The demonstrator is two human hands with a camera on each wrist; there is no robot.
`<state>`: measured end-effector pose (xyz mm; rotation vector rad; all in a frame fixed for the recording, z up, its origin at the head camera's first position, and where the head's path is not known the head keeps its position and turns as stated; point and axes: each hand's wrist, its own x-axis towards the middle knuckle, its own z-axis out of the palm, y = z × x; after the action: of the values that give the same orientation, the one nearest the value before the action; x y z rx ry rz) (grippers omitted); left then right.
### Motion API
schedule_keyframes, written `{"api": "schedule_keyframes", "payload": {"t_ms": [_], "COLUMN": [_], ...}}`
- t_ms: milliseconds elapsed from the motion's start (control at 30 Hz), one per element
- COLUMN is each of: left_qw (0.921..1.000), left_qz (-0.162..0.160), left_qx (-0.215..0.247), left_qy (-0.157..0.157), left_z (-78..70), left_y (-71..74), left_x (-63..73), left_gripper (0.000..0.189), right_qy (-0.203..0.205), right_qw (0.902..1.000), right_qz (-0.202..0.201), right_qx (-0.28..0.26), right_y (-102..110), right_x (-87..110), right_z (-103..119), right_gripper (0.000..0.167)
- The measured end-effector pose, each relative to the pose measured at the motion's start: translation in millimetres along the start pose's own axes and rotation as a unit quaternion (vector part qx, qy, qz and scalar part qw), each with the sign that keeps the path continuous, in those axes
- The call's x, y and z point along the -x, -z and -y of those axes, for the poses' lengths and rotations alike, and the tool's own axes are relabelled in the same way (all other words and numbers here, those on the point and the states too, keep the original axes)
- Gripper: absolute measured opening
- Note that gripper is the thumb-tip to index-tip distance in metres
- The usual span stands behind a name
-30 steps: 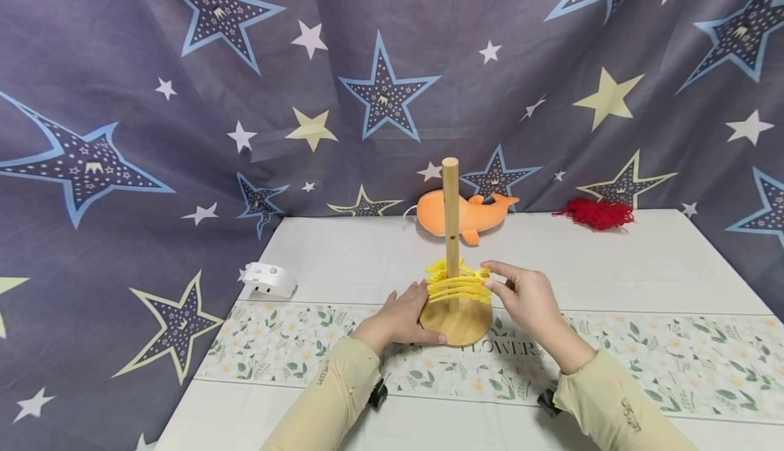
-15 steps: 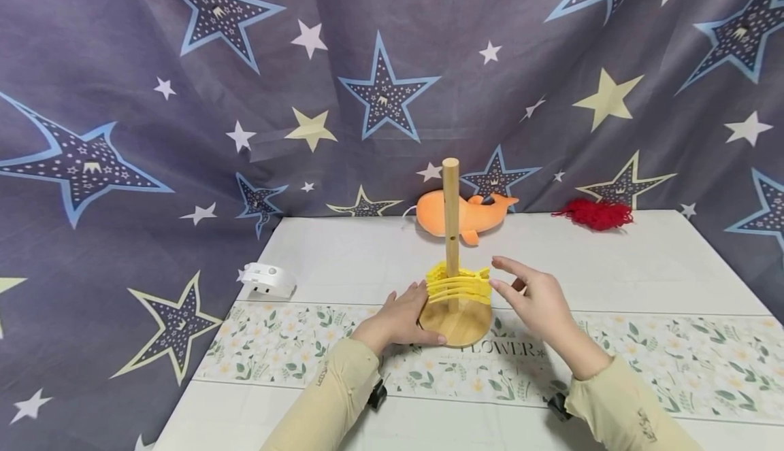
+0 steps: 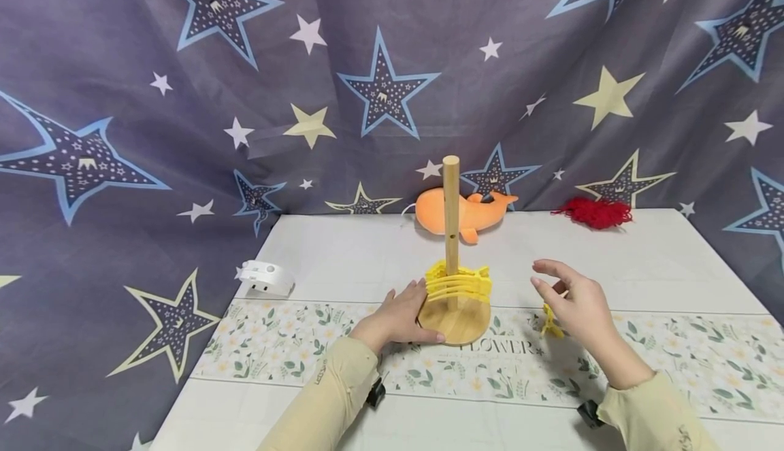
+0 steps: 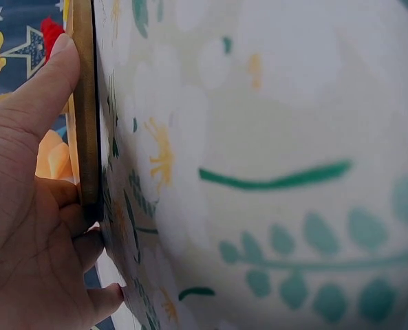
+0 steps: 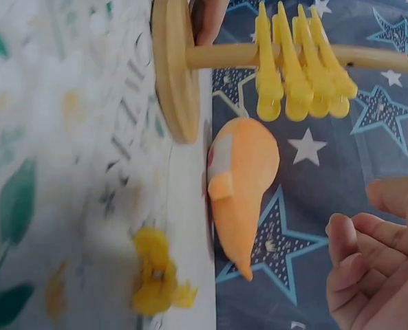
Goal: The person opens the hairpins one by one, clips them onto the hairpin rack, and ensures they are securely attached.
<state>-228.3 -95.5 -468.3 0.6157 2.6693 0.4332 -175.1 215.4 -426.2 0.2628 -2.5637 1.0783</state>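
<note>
A wooden stand rises mid-table, with an upright pole (image 3: 451, 213) on a round base (image 3: 456, 328). Several yellow plastic pieces (image 3: 459, 284) with long curved arms sit one above another around the lower pole. My left hand (image 3: 398, 315) holds the left side of the base, its thumb on the front edge. To the right, my right hand (image 3: 582, 305) is raised above the table with fingers loosely bent and nothing between them. A loose yellow plastic piece (image 5: 155, 275) lies on the table below it, partly covered by that hand in the head view.
An orange whale plush (image 3: 431, 213) lies behind the pole. Red yarn (image 3: 593, 214) is at the back right, and a white device (image 3: 266, 277) stands at the left edge. A star-patterned curtain (image 3: 380, 158) hangs behind the table.
My right hand has left the yellow pieces on the pole and moved right. The loose yellow piece beneath it has come into view. My left hand stays on the base.
</note>
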Motion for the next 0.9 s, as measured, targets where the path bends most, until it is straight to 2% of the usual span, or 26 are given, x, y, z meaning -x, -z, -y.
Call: {"api": "schedule_keyframes", "payload": {"t_ms": [400,567,733,900], "left_qw": [1.0000,1.0000,1.0000,1.0000], "left_qz": [0.002,0.002,0.004,0.004], "left_qx": [0.008,0.006,0.007,0.007], "left_qy": [0.002,0.002,0.003,0.005], "left_z": [0.2,0.0,-0.3,-0.1], "left_y": [0.6,0.2,-0.1,-0.6], "left_x": [-0.3,-0.1,-0.1,-0.2], "left_gripper": [0.115,0.115,0.116,0.116], "right_qy": [-0.038,-0.067,-0.088,-0.119], "right_qw": [0.9971,0.9910,0.9802,0.9661], "right_qz": [0.012,0.066,0.130,0.177], "right_qx": [0.064,0.095,0.121,0.146], "right_y": [9,8,6,4], "right_x": [16.0,20.3,22.9,24.2], "right_z": [-24,-35,-45,-48], "right_gripper": [0.028,0.037,0.050,0.055]}}
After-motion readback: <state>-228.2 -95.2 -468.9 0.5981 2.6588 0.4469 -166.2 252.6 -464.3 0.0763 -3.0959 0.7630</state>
